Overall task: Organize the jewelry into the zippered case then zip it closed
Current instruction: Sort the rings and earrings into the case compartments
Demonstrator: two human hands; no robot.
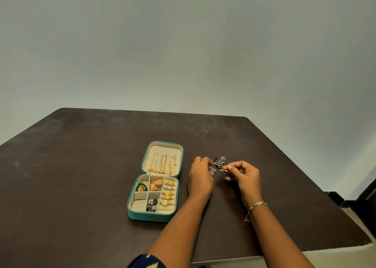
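A teal zippered case [131, 212] lies open on the dark table. Gold chains [162, 162] hang in its lid. Its tray holds gold rings [167, 193], a green and gold piece [141, 187], a rose-gold piece [156, 184] and dark silver earrings [152, 205]. Right of the case, a small pile of silver jewelry [219, 161] sits on the table. My left hand [200, 178] pinches a small silver piece [212, 169] at the pile's near left. My right hand [244, 176] pinches another silver piece [223, 170] just beside it.
The dark brown table [81, 166] spreads wide to the left and behind the case. Its right edge [333, 196] drops off near my right wrist, which wears a silver bracelet [255, 207]. A pale wall stands behind the table.
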